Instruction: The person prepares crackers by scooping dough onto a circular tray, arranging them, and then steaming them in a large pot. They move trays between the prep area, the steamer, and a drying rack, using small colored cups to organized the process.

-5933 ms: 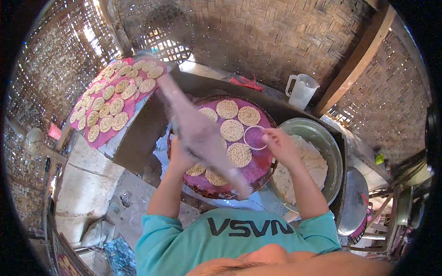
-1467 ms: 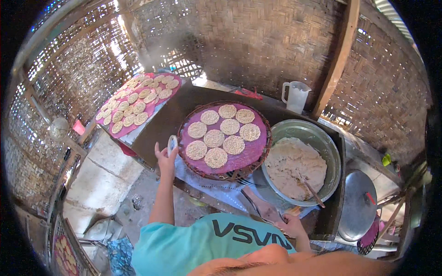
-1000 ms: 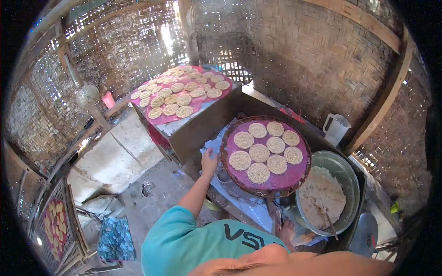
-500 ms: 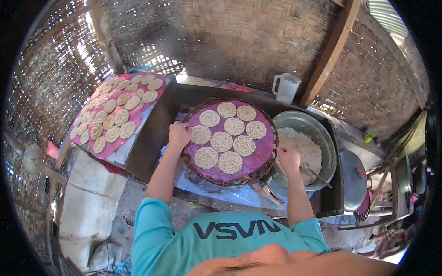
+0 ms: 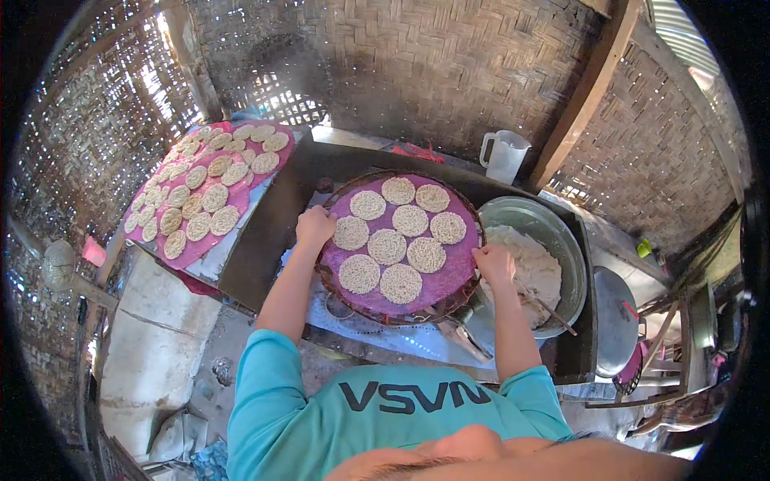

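A round woven tray (image 5: 481, 227) with a dark rim sits in front of me, lined with a purple plastic sheet (image 5: 454, 275). Several flat, pale, round crackers (image 5: 410, 220) with a noodle-like texture lie on the sheet. At the tray's left side, my left hand (image 5: 317, 228) is closed in a pinch on the sheet's edge. Opposite it, my right hand (image 5: 495, 264) pinches the sheet's right edge, its fingers inside the tray's rim.
Right of the tray stands a large metal basin (image 5: 579, 280) of pale dough (image 5: 525, 264) with a stick in it. A clear pitcher (image 5: 506, 156) is behind. More crackers cover a pink sheet (image 5: 188, 258) at left. A dark box wall (image 5: 257, 248) surrounds the tray.
My right hand has shifted slightly left, from the tray's rim onto the sheet's edge. My left hand stays at the left edge, a little higher. The crackers keep their arrangement.
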The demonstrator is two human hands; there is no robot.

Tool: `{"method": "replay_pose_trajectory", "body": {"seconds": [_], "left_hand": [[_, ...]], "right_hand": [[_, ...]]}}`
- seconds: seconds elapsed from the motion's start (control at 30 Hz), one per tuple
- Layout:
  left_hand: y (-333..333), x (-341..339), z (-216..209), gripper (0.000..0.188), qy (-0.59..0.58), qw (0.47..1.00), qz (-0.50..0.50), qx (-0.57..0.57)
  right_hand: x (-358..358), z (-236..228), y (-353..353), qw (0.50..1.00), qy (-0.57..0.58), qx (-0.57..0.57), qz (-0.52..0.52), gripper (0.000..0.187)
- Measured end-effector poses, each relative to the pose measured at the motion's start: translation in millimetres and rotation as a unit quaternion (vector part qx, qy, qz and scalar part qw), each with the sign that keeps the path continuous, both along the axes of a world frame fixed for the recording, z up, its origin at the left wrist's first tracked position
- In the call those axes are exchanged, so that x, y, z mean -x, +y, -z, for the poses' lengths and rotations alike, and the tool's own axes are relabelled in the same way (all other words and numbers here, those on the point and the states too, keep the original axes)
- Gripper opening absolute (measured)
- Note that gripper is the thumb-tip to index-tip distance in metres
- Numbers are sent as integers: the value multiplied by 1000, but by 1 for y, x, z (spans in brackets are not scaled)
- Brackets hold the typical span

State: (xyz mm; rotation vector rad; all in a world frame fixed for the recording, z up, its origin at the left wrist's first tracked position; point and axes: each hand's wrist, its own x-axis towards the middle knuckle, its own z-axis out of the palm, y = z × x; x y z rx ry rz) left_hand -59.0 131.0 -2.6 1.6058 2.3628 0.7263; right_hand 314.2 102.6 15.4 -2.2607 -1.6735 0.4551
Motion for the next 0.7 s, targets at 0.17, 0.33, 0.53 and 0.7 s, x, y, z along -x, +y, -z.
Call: {"method": "replay_pose_trajectory", "body": {"seconds": [0.17,0.33,0.53,0.7], "left_hand": [[13,13,13,36,-36,999,9,3],[18,10,7,37,-17,998,57,-4],[17,3,-6,27,86,984,123,-91],[29,-1,-33,24,53,947,209,-237]], "right_hand": [[-4,0,4,996,55,-61,-45,28],[-7,18,13,971,144,-169,-83,22],[-3,-8,5,930,299,-81,-197,34],[-18,5,33,917,236,-164,-278,41]]}}
